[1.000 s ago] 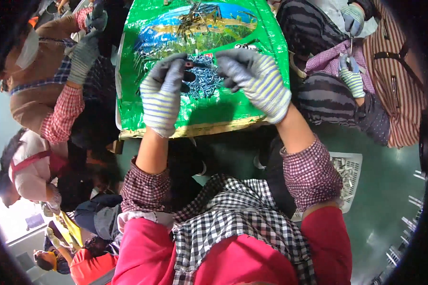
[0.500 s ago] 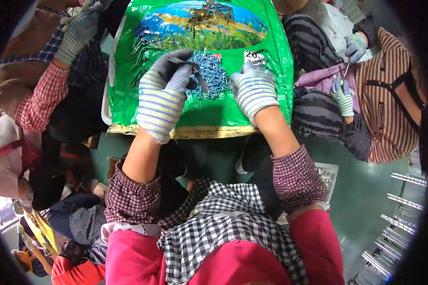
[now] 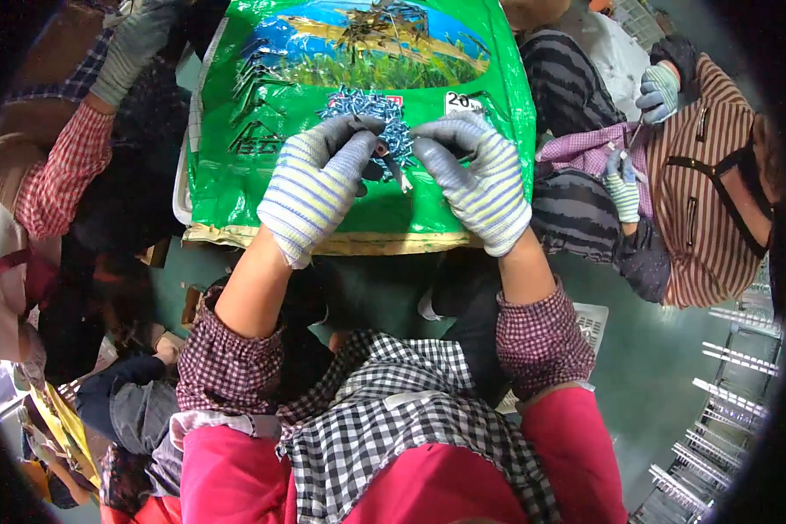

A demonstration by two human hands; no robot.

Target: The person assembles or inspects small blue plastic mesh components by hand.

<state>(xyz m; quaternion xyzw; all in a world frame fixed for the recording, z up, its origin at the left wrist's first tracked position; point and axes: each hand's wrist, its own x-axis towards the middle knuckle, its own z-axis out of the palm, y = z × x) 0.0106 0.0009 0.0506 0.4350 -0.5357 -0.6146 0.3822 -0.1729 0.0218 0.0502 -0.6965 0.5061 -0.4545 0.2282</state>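
My left hand [image 3: 314,179], in a grey-palmed striped work glove, pinches a small dark strip-like piece [image 3: 390,162] between thumb and fingers. Just beyond it lies a heap of small blue-silver screws [image 3: 364,103], partly covered by that hand. To the right, my right hand [image 3: 480,179] wears a matching glove. Its thumb and forefinger come together at the heap's right edge, and whatever they hold is too small to make out. Both hands are over a green printed plastic sack [image 3: 262,201] spread as a work surface.
At the right, a co-worker in a striped top holds a thin tool in gloved hands [image 3: 659,92]. Another person's gloved hand [image 3: 140,57] is at the upper left. White racks [image 3: 734,358] stand on the floor at right; a white crate [image 3: 589,323] sits by my right arm.
My right hand has turned, bringing thumb and forefinger toward the left hand. The left hand has moved slightly nearer and right, covering more of the screws.
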